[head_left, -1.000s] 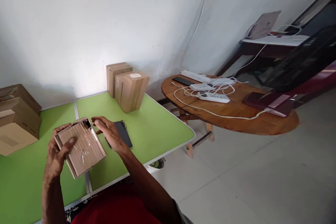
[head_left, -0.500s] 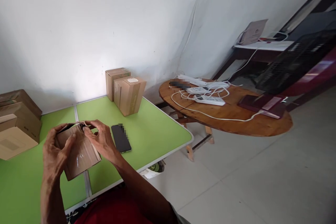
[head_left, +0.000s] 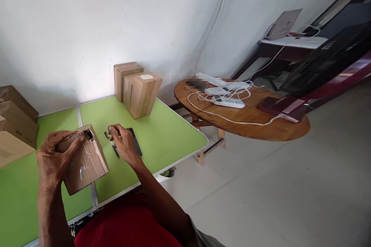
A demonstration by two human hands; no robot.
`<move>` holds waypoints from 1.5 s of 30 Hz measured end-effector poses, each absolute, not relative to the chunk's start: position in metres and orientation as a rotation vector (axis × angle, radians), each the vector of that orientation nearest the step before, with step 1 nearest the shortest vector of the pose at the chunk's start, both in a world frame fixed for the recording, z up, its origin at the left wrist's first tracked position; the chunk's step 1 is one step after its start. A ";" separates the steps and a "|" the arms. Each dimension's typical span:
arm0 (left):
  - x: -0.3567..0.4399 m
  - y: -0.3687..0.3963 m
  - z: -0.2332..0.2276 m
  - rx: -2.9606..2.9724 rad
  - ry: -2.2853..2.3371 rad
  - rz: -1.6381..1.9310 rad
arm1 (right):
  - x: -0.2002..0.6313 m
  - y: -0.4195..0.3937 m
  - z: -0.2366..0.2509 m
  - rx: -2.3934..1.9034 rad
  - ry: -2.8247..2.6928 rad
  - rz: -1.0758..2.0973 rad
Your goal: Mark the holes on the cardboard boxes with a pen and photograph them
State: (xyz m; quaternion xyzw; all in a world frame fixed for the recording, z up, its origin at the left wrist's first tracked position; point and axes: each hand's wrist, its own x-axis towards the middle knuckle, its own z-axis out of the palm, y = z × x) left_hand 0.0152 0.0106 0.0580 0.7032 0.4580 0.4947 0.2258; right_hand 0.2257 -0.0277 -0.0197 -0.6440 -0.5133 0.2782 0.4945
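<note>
My left hand (head_left: 56,152) is closed on a small taped cardboard box (head_left: 87,162), thumb on the near face and fingers over the top edge. The box is tilted, and a dark torn hole shows at its upper right corner. Apart from the box, to its right, is my right hand (head_left: 123,141), its fingers curled and pinched together; whatever they might hold is hidden. Beside those fingers lies a thin dark pen-like object (head_left: 115,151) on the green table (head_left: 174,135). A black phone (head_left: 136,142) lies partly behind my right hand.
Two cardboard boxes (head_left: 143,96) stand at the table's back right, against the wall. More cardboard boxes (head_left: 17,127) sit at the left. A round wooden table (head_left: 237,117) on the right carries white power strips (head_left: 228,102), tangled cords and a dark red stand (head_left: 285,110).
My right hand has let go of the box and moved right, beside the phone. The pen-like object has come into sight. My left hand still holds the box, now turned slightly.
</note>
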 end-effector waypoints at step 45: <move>0.010 0.004 0.045 2.059 1.204 1.360 | 0.183 -0.048 0.010 -0.818 -1.054 0.572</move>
